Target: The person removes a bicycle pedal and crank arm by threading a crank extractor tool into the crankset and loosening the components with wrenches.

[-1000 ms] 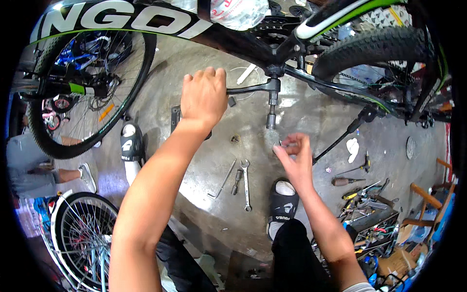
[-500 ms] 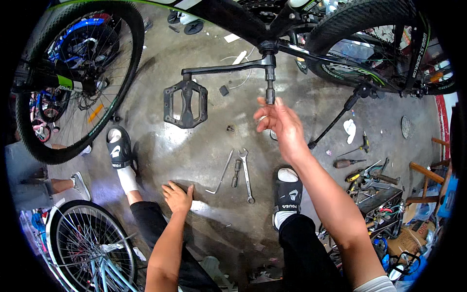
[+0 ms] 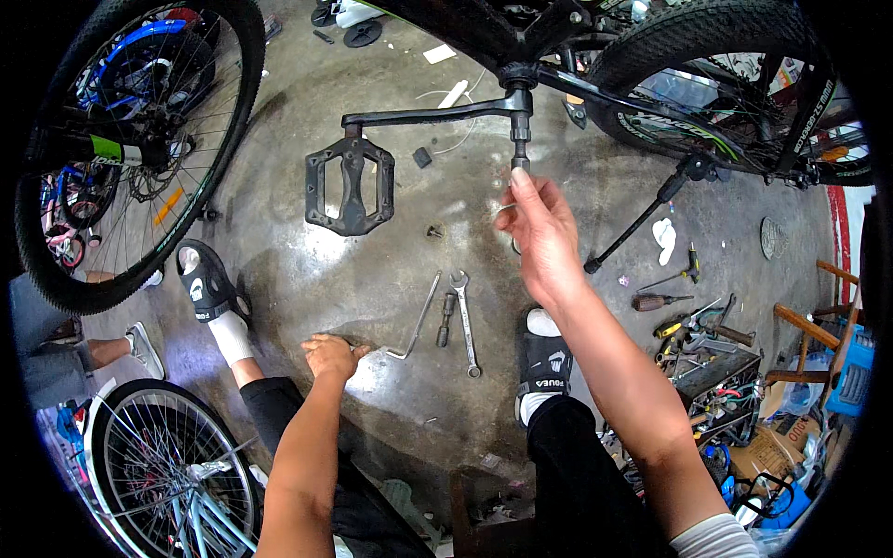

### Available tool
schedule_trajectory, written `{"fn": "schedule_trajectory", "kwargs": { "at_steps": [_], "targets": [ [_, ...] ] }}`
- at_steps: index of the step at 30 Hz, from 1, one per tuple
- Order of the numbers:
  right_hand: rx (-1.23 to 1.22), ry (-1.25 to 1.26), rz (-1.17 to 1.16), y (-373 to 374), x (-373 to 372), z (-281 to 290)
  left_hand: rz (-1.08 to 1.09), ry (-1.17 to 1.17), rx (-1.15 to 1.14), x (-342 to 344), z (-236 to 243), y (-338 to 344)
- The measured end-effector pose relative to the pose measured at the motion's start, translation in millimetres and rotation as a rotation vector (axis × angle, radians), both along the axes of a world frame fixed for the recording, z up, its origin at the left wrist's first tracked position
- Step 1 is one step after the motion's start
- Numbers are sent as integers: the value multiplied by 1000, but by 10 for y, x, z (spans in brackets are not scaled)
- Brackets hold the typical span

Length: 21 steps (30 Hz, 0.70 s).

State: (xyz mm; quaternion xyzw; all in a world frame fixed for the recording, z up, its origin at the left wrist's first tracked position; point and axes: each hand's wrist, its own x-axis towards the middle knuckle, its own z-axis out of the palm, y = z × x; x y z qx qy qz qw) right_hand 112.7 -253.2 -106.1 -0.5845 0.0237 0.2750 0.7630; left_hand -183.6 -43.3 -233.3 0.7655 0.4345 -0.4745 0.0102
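Observation:
My right hand [image 3: 544, 228] is closed, thumb and fingers pinching the lower end of a dark steel crank puller [image 3: 520, 149]. The puller sits in the end of a black crank arm [image 3: 428, 116]. From the crank's other end hangs a black platform pedal [image 3: 351, 191]. Down at the left, my left hand [image 3: 330, 355] is low over the floor, thumb stretched out and fingers bent downward, partly hidden; it appears to hold nothing. Just right of its thumb lies a hex key [image 3: 419, 316]. Beside that are a short dark socket-like tool [image 3: 446, 321] and a combination wrench [image 3: 463, 325].
The bicycle's front wheel [image 3: 246, 112] stands at left, its rear tyre [image 3: 605, 84] and kickstand [image 3: 642, 219] at right. Screwdrivers [image 3: 656, 302] and a tool tray [image 3: 716, 372] lie at right, near a wooden stool [image 3: 809, 325]. Another wheel [image 3: 102, 446] is lower left; a person's shoe [image 3: 144, 349] shows nearby.
My right hand has moved up slightly and its fingers have closed on the puller's end. My left hand has shifted a little left and up, its spread fingers now bent down.

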Motion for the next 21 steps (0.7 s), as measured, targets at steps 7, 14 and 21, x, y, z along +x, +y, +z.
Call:
{"fn": "schedule_trajectory", "kwargs": {
  "at_steps": [7,14,21],
  "targets": [
    [412,300,65,44,-45,107,-5,50,-29,29,-16,50],
    [311,172,66,36,34,84,59,52,-23,85,-3,22],
    [287,129,61,39,71,3,145,14,-23,120,83,26]
  ]
}}
